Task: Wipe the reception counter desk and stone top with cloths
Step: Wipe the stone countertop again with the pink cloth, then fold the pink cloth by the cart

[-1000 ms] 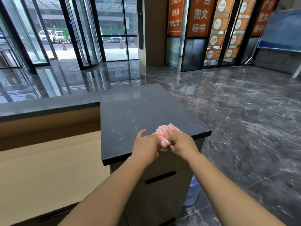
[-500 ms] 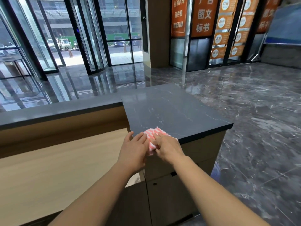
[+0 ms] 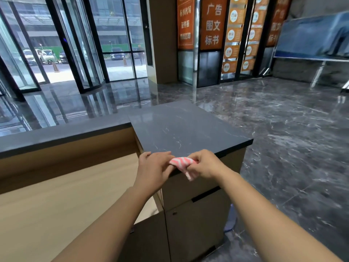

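Gripping a crumpled pink-and-white striped cloth (image 3: 184,163), both hands (image 3: 154,167) (image 3: 204,164) meet at the stone top's (image 3: 181,129) edge.

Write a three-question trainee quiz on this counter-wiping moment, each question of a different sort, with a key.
1. True or false: the pink-and-white striped cloth lies flat in the middle of the dark veined stone top.
2. Which hands touch the cloth? A) left only B) right only C) both
3. Fill in: one corner of the cloth hangs over the stone top's near ____.

Key
1. False: it is bunched at the near edge.
2. C: the left hand and the right hand both grip it.
3. Edge, in front of the beige wooden cabinet.
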Demonstrator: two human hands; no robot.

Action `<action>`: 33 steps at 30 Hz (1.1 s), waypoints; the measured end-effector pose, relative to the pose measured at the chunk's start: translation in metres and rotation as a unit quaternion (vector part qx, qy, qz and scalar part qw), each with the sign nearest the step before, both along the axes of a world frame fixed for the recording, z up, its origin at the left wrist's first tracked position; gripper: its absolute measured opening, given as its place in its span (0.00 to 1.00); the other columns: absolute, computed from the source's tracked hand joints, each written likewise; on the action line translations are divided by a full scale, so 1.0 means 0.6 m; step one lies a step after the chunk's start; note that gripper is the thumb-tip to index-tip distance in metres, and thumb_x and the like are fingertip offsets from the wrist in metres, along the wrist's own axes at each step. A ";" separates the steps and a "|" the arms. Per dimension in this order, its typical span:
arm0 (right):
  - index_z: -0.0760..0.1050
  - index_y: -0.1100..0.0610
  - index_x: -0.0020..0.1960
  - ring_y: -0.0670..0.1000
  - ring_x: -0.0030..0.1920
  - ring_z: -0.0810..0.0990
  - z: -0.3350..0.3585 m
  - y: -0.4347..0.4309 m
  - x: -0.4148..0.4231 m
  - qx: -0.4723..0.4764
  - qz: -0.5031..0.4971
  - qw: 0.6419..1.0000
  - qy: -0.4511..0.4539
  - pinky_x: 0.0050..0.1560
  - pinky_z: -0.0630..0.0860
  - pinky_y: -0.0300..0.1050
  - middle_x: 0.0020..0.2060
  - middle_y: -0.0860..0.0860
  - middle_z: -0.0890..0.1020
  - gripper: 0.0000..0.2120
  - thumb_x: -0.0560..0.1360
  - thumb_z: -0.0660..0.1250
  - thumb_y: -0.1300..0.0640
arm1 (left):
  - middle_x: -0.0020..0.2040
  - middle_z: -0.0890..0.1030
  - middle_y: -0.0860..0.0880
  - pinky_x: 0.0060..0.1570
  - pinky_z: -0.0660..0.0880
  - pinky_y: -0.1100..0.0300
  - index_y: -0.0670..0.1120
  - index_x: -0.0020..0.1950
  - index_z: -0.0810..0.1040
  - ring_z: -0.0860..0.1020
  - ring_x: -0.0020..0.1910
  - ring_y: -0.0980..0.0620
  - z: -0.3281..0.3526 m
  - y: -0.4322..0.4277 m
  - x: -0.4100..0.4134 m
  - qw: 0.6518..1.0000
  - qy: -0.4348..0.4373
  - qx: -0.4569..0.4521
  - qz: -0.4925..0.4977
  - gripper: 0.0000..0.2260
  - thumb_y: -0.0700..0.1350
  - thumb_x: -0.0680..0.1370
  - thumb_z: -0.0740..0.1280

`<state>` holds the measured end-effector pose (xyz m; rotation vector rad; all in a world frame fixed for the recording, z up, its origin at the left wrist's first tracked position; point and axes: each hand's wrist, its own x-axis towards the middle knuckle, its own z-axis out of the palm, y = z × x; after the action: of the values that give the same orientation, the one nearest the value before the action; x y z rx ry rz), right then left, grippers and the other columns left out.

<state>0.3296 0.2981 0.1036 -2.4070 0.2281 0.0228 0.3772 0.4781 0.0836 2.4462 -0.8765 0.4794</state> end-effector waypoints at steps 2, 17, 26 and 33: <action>0.83 0.54 0.42 0.48 0.37 0.78 0.018 -0.027 -0.016 0.034 -0.010 0.999 -0.010 0.39 0.75 0.45 0.35 0.51 0.83 0.06 0.66 0.72 0.61 | 0.45 0.85 0.52 0.58 0.70 0.49 0.54 0.48 0.84 0.80 0.48 0.53 0.016 -0.028 -0.005 0.997 0.064 -0.031 -0.031 0.10 0.55 0.76 0.64; 0.80 0.55 0.36 0.55 0.40 0.80 0.020 -0.226 -0.215 -0.046 -0.450 0.872 -0.188 0.38 0.73 0.45 0.35 0.52 0.83 0.10 0.72 0.67 0.51 | 0.25 0.64 0.47 0.32 0.63 0.58 0.44 0.25 0.70 0.63 0.28 0.50 0.007 -0.315 -0.096 0.930 0.322 -0.138 -0.111 0.18 0.45 0.74 0.67; 0.73 0.52 0.27 0.54 0.40 0.78 0.005 -0.322 -0.329 -0.002 -0.486 0.865 -0.122 0.35 0.65 0.43 0.30 0.47 0.77 0.20 0.74 0.65 0.42 | 0.25 0.77 0.42 0.32 0.70 0.58 0.37 0.30 0.81 0.69 0.24 0.52 0.016 -0.520 -0.241 0.896 0.362 -0.133 -0.218 0.18 0.47 0.75 0.67; 0.68 0.56 0.25 0.55 0.30 0.75 0.009 -0.441 -0.411 0.003 -0.539 0.827 -0.159 0.31 0.66 0.44 0.24 0.52 0.75 0.23 0.78 0.62 0.52 | 0.28 0.82 0.48 0.39 0.77 0.57 0.44 0.30 0.83 0.82 0.32 0.51 0.025 -0.642 -0.328 0.856 0.401 -0.129 -0.299 0.14 0.47 0.74 0.68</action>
<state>0.0832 0.0335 0.1091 -1.9047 1.3668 -0.8736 0.1803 0.0927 0.0987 1.7122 -1.0164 -0.5834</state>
